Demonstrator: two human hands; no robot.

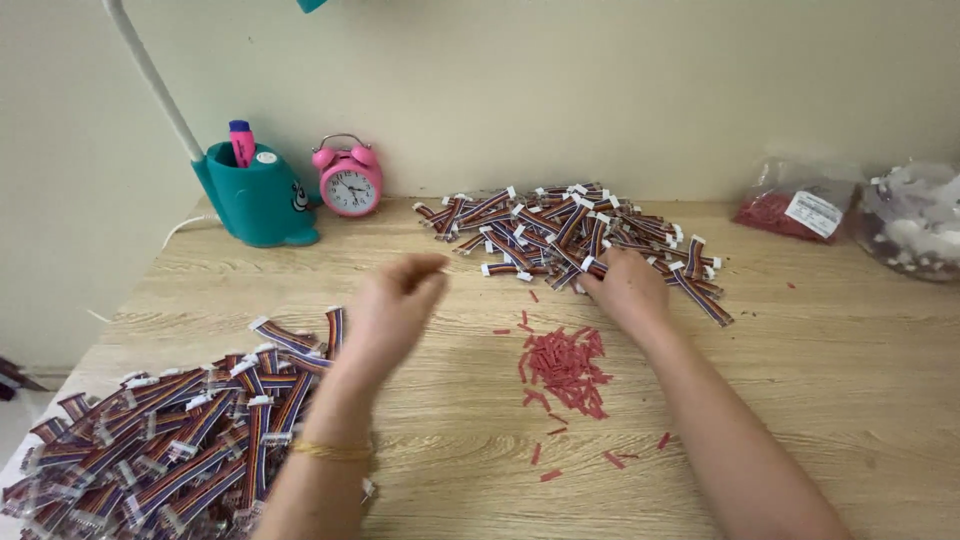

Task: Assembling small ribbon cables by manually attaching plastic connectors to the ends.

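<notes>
near pile of striped ribbon cables (170,440) lay left of red scrap heap (565,368) on counter (840,380). left hand (395,300) hovered blurred left of heap, fingers loosely curled, grip unclear. right hand (625,285) beyond heap, fingers closing on cable at edge of far cable pile (570,235). best pinch single cable by white connector, lift clear. teal pen holder (262,195) far left of heap held pink marker (241,142); clear bag (800,205) right held red bits.
</notes>
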